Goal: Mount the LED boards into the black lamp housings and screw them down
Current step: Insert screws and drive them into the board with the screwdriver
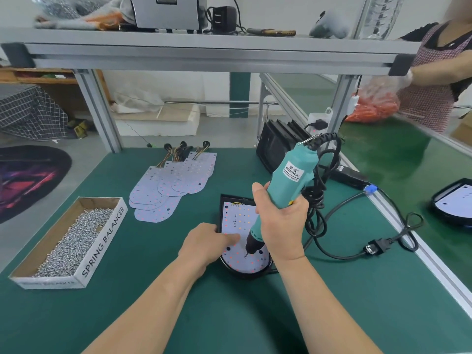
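Right hand [281, 221] gripped teal screwdriver [291, 175] above black lamp housing [245, 274] — bit touched LED board [237, 218] inside, left hand [204, 242] with straight fingers [231, 237] pressed the board.

Bright, even light fills the scene and casts no hard shadows; only a faint soft shade hugs the black lamp housing [245, 275] at 6 o'clock. The glossy green belt [408, 159] at 3 o'clock carries a pale sheen. Wide-angle distortion bows the aluminium shelf rail [204, 57] at 12 o'clock. The centre is sharp, the teal screwdriver [291, 175] label legible; the bystander [431, 98] at 2 o'clock is blurred.
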A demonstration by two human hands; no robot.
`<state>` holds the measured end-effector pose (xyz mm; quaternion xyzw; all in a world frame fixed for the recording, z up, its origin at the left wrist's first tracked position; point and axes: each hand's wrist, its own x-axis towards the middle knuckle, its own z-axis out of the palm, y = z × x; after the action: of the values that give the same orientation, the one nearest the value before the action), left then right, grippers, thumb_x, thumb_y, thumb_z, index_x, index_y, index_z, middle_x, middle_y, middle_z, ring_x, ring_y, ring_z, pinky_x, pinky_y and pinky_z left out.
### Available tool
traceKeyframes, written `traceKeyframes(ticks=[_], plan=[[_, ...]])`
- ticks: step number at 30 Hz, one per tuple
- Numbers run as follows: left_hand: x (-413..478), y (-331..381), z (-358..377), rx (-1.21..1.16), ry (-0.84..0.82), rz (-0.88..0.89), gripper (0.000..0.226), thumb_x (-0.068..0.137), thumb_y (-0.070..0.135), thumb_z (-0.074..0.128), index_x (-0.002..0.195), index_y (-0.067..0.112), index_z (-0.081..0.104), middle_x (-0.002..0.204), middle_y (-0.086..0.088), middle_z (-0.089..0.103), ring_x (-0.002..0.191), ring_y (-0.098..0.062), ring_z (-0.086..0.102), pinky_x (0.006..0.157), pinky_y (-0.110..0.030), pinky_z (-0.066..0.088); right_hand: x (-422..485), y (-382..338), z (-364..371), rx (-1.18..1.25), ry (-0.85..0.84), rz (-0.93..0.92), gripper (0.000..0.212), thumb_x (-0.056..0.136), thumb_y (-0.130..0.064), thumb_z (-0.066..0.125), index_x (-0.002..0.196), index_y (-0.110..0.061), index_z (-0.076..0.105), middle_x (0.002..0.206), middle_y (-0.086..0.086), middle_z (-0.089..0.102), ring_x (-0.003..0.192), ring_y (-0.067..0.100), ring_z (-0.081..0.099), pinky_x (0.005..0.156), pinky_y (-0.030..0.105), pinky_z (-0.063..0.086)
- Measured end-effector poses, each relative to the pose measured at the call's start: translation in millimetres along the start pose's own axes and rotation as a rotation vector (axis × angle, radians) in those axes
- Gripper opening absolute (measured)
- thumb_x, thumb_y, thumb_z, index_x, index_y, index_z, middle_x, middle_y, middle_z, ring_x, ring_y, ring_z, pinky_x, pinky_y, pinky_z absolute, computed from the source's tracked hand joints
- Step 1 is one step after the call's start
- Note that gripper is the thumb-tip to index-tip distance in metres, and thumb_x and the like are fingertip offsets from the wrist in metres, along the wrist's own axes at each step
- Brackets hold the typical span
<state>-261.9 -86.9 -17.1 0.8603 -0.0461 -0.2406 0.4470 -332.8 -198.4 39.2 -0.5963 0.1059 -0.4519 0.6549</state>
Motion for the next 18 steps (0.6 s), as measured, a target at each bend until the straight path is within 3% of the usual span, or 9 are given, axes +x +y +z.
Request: traceKeyframes(ticks=[4,10,12,14,16,18], plan=[[-4,3,-2,-0.016,-0.004,-0.015,0.064,0.052,0.051,0.071,0.093,0.002,0.069,0.084,-0.010,0.068,0.070,-0.022,0.054,0.067,-0.031,0.037,-4,-4,2,-0.011,-0.020,-0.011,0.042,0.081,-0.014,0.070,0.069,0.012,0.040,0.057,0.017,0.035,0.054,0.019,0.037,0.051,0.027,0.036],[-9,6,-6,-0.062,-0.046,-0.041,0.071,0.053,0.046,0.072,0.105,-0.002,0.069,0.089,-0.009,0.069,0.075,-0.020,0.053,0.070,-0.030,0.039,9,-33,0,0.082,0.111,-0.108,0.028,0.084,-0.012,0.070,0.063,-0.012,0.051,0.055,0.000,0.049,0.052,0.014,0.046,0.055,0.021,0.044],[-13,8,-7,-0.084,-0.063,-0.030,0.067,0.059,0.051,0.076,0.097,-0.004,0.068,0.084,-0.011,0.065,0.073,-0.019,0.050,0.069,-0.031,0.037,14,-40,-2,0.103,0.145,-0.116,0.031,0.084,-0.011,0.070,0.060,-0.021,0.055,0.052,-0.005,0.051,0.049,0.010,0.048,0.054,0.017,0.044],[-17,10,-12,-0.114,-0.022,-0.050,0.059,0.071,0.061,0.076,0.078,0.007,0.053,0.068,-0.005,0.042,0.061,-0.018,0.036,0.059,-0.030,0.027,16,-41,-5,0.128,0.198,-0.094,0.031,0.084,-0.011,0.071,0.060,-0.025,0.059,0.051,-0.006,0.053,0.048,0.009,0.050,0.055,0.016,0.044],[-13,8,-23,-0.266,0.041,-0.116,0.049,0.083,0.060,0.068,0.078,0.017,0.045,0.063,0.001,0.029,0.052,-0.016,0.023,0.048,-0.027,0.018,16,-40,-9,0.158,0.260,-0.063,0.030,0.084,-0.012,0.072,0.060,-0.027,0.062,0.050,-0.006,0.053,0.048,0.009,0.051,0.055,0.016,0.045],[-13,7,-38,-0.620,0.049,-0.217,0.029,0.095,0.032,0.065,0.080,0.012,0.050,0.065,-0.002,0.037,0.050,-0.014,0.031,0.042,-0.020,0.026,16,-39,-12,0.159,0.308,-0.029,0.029,0.083,-0.017,0.072,0.058,-0.030,0.063,0.050,-0.006,0.053,0.049,0.009,0.050,0.055,0.017,0.044]])
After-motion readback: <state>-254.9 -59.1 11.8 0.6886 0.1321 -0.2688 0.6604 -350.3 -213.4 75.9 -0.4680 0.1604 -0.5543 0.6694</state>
